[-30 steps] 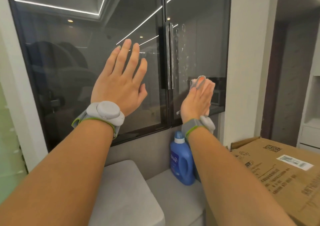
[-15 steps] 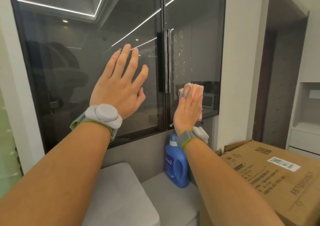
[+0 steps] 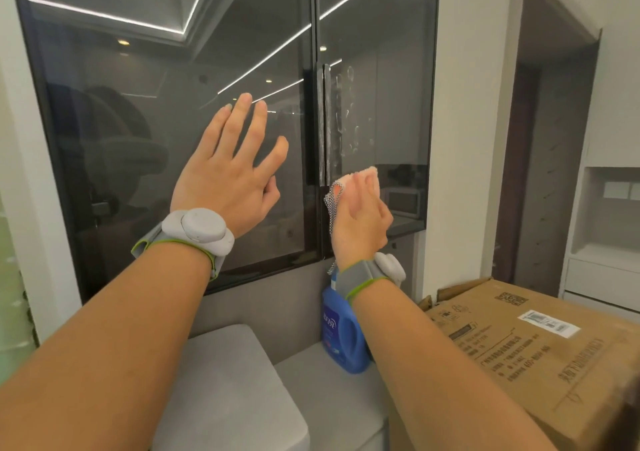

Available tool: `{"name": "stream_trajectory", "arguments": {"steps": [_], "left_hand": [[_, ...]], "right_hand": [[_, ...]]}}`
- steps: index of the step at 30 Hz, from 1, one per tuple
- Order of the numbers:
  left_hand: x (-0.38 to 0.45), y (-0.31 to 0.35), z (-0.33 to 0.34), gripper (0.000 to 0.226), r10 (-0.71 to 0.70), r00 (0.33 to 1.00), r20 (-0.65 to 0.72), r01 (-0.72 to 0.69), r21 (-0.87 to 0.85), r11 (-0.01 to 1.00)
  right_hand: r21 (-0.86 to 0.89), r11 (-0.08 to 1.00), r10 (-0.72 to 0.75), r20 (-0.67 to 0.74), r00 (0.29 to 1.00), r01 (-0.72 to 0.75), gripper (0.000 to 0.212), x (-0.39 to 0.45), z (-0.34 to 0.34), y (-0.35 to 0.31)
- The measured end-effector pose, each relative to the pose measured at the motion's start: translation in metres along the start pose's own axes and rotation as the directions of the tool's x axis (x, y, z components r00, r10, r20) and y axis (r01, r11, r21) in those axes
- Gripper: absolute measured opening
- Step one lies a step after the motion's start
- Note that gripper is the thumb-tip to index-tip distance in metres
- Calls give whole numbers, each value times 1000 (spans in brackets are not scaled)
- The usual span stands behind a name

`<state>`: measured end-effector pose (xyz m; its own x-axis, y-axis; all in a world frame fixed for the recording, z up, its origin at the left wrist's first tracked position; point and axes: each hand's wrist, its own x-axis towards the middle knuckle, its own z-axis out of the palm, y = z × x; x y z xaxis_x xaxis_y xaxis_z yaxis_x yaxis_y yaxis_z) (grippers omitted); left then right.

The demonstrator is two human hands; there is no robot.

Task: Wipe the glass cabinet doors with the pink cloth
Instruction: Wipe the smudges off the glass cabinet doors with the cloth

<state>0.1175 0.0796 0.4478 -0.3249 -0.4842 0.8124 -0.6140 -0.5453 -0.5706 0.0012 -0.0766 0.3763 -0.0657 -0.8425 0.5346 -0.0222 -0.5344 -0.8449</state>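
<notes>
Two dark glass cabinet doors meet at a black centre frame with vertical handles. My left hand [image 3: 232, 170] lies flat with fingers spread on the left glass door [image 3: 138, 104]. My right hand [image 3: 360, 218] presses the pink cloth [image 3: 360, 177] against the lower left part of the right glass door [image 3: 391, 70], just beside the handles. A grey mesh edge of the cloth hangs down by my palm. Pale smear marks show on the right glass above the cloth.
A blue detergent bottle [image 3: 341, 333] stands below the doors on a grey cushioned bench [image 3: 228, 398]. A large cardboard box [image 3: 540, 350] sits at the right, close to my right forearm. A white wall column [image 3: 474, 121] borders the right door.
My right hand with the cloth has slid left and slightly down along the right door toward the handles. My left hand has stayed flat on the left door.
</notes>
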Motion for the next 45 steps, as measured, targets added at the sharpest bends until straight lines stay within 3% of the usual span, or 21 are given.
{"name": "stream_trajectory", "arguments": {"steps": [3, 5, 8, 11, 14, 18, 21, 24, 29, 32, 35, 38, 41, 45], "left_hand": [[0, 0, 1, 51, 0, 1000, 5, 0, -1, 1000], [0, 1, 1, 50, -6, 1000, 3, 6, -4, 1000], [0, 0, 1, 50, 4, 1000, 2, -4, 1, 1000], [-2, 1, 2, 49, 4, 1000, 0, -4, 0, 1000], [0, 1, 4, 48, 5, 1000, -12, -5, 9, 1000], [1, 2, 4, 47, 0, 999, -34, 0, 3, 1000], [0, 2, 4, 46, 1, 1000, -22, -1, -1, 1000], [0, 0, 2, 47, -1, 1000, -4, 1, 0, 1000], [1, 2, -1, 46, 1, 1000, 4, -1, 6, 1000], [0, 2, -1, 45, -5, 1000, -4, 5, 10, 1000], [0, 1, 0, 47, 4, 1000, 2, -4, 6, 1000], [1, 1, 1, 48, 2, 1000, 17, -2, 7, 1000], [0, 0, -1, 47, 4, 1000, 19, -4, 6, 1000], [0, 2, -2, 46, -9, 1000, 15, 9, 3, 1000]], "right_hand": [[115, 970, 214, 15, 977, -214, 43, -5, 1, -13], [71, 977, 198, 44, 979, -201, 40, -7, 0, -17], [37, 999, 34, 57, 998, -36, 45, -8, -2, -22], [-61, 983, -159, 155, 975, 170, 56, -4, -5, -11], [-241, 829, -430, 300, 851, 504, 62, 3, -9, 10], [-216, 690, -599, 366, 712, 691, 65, -2, -19, 42], [-80, 758, -579, 372, 725, 647, 64, -7, -23, 65], [66, 899, -431, 299, 851, 432, 60, -9, -11, 58], [92, 943, -333, 232, 914, 320, 61, -10, 10, 39], [87, 910, -415, 236, 879, 406, 64, -7, 11, 34], [19, 786, -594, 301, 746, 619, 65, 10, 2, 38], [-120, 681, -643, 374, 669, 722, 64, 29, -9, 41], [-289, 629, -638, 338, 692, 721, 65, 24, -12, 48], [-275, 754, -559, 210, 802, 597, 65, -2, 1, 56]]}}
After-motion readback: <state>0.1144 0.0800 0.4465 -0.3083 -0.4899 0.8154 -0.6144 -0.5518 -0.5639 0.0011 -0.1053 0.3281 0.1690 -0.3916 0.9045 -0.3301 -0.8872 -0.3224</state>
